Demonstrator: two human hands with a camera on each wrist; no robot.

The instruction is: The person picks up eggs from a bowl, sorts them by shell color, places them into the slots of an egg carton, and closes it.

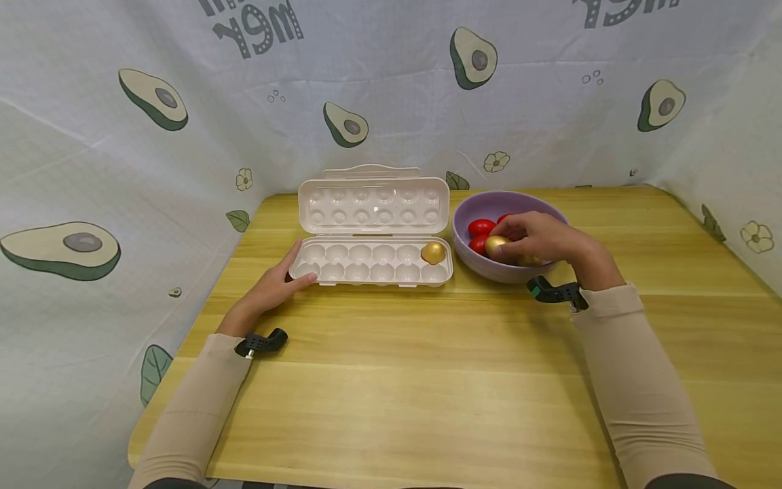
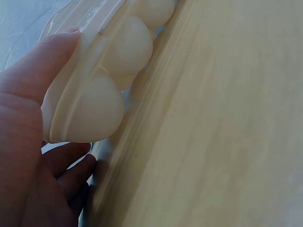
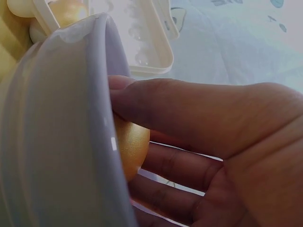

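A cream plastic egg box (image 1: 369, 278) lies open with its lid (image 1: 375, 197) tilted back; one gold egg (image 1: 433, 252) sits in the back row's right-end cup. My left hand (image 1: 269, 288) holds the box's left end, thumb on the rim and fingers around the end, as the left wrist view shows. Inside the purple bowl (image 1: 497, 272) my right hand (image 1: 544, 238) pinches a gold egg (image 1: 496, 246) between thumb and fingers. Red eggs (image 1: 481, 227) lie beside it. Under the palm another gold egg (image 3: 135, 146) partly shows past the rim.
The bowl stands close to the box's right end on a wooden table (image 1: 391, 380). A white cloth (image 1: 403, 102) printed with avocados hangs behind the table and along its sides.
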